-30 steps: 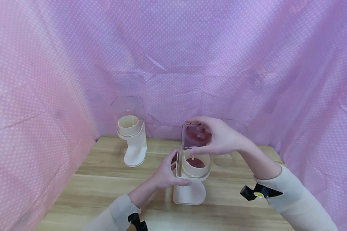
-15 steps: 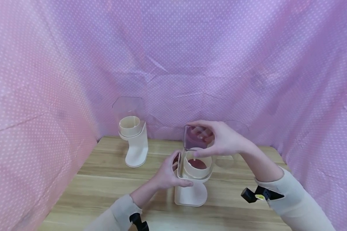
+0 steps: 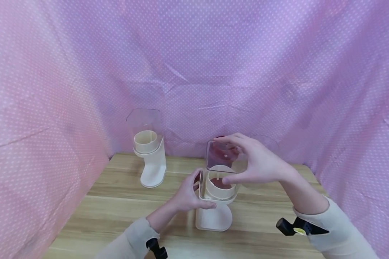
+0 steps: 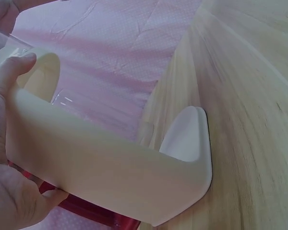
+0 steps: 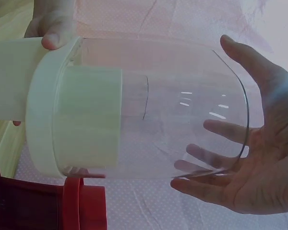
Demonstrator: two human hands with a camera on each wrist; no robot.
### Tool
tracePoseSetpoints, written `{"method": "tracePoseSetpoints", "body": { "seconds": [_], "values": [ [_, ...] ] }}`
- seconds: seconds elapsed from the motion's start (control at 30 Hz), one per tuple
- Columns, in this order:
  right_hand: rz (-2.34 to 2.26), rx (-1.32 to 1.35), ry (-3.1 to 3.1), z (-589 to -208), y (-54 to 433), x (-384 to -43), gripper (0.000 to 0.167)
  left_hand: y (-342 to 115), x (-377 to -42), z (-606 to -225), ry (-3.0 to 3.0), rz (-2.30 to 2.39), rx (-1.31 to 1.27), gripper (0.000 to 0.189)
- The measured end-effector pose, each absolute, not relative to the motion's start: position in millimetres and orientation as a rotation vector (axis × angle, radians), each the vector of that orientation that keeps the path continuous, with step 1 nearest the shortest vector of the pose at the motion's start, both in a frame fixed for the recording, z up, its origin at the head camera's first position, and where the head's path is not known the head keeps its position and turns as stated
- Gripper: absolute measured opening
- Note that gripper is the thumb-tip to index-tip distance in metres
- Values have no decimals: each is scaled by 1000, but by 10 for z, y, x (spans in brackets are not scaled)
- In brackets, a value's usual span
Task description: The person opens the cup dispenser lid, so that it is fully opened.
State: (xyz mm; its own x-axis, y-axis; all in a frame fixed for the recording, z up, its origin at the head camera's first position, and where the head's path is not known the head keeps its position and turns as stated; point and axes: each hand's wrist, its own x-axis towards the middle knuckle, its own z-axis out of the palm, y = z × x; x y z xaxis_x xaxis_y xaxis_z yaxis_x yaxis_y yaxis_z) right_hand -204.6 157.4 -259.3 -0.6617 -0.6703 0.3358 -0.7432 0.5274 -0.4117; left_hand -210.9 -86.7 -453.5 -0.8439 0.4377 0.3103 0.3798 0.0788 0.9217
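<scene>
A cream stand (image 3: 214,217) stands on the table, with a cream tube (image 5: 89,117) fitted in its top ring. Around the tube sits a clear, wide-mouthed container (image 5: 168,105), its far rim showing as a dark line. My left hand (image 3: 188,198) grips the upper part of the stand, thumb across the front. In the left wrist view the stand (image 4: 101,153) leans across, thumb near the tube's rim. My right hand (image 5: 264,148) spreads around the clear container's open end; the thumb shows a gap from the wall, and the fingers show through the plastic.
At the left stands a similar cream stand (image 3: 153,169) with its own tube and clear container. A red piece (image 5: 86,206) is behind the held stand. Another faint clear container (image 3: 265,140) is behind my right hand. Pink dotted cloth (image 3: 194,64) encloses the table.
My right hand has shifted right, away from the clear container's rim, and its fingers have spread. The left hand and the stand stay in place, apart from a slight view shift.
</scene>
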Motion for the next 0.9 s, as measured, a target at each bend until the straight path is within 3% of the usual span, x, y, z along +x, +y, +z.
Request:
{"method": "tracePoseSetpoints", "body": {
  "seconds": [0.43, 0.67, 0.9],
  "values": [
    [961, 1240, -2534, -2678, 1641, -2252, 76, -843, -2060, -4564, 2376, 1919, 826, 94],
    [1208, 1226, -2617, -2694, 1724, -2462, 58, -806, -1982, -4580, 2361, 1907, 986, 98],
    [1263, 1234, -2590, -2631, 1796, -2489, 57, -805, -1951, -4524, 2381, 1858, 932, 100]
  ]
}}
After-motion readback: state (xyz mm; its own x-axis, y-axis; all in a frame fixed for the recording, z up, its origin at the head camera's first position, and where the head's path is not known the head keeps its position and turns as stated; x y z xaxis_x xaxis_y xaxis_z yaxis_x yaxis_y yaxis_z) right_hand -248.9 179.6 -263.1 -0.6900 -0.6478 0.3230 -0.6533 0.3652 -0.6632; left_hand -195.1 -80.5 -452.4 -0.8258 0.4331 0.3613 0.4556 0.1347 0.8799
